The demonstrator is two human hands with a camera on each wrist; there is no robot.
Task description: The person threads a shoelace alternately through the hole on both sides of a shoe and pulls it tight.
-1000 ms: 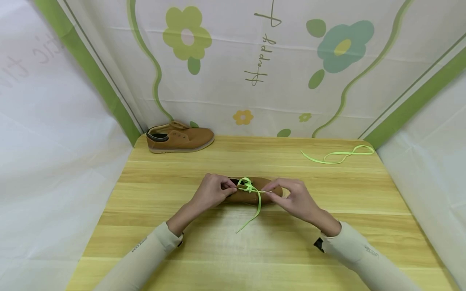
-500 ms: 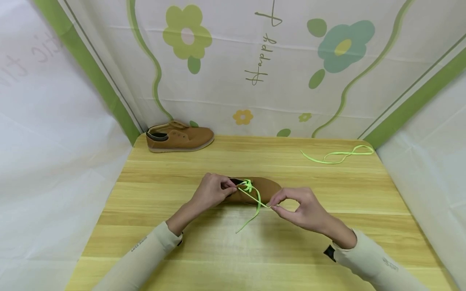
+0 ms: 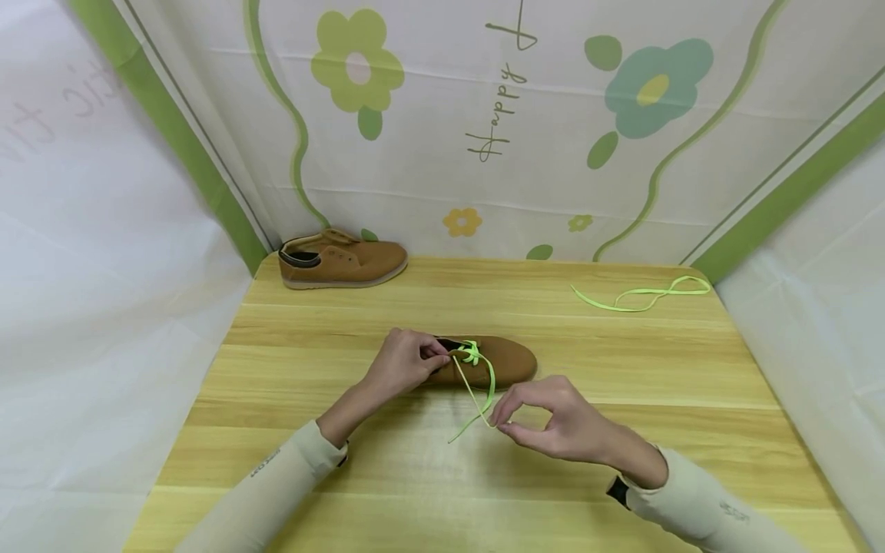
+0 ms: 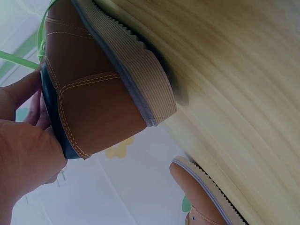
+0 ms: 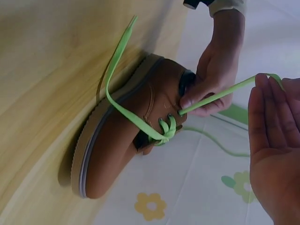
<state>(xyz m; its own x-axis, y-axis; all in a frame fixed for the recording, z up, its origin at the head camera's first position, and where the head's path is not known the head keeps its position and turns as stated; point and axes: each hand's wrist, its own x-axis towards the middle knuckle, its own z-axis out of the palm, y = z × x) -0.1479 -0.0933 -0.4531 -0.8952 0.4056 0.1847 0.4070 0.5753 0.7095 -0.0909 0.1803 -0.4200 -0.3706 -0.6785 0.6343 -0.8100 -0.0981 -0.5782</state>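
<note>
Left hand (image 3: pixel 401 362) reaching over the heel end of a brown shoe (image 3: pixel 508 359), its grip pinching the opening's edge, shoe standing upright on the counter (image 3: pixel 429 491), toe pointing right, green lace (image 5: pixel 218 95) stretching from an eyelet, right hand (image 3: pixel 575 422) pinching it, thumb and forefinger forming a ring.

Wood tbl (image 3: pixel 415 476), laced shoe (image 3: pixel 512 359) ctr, unlaced shoe (image 3: pixel 373 263) bk L, lace (image 3: pixel 667 291) bk R
</note>
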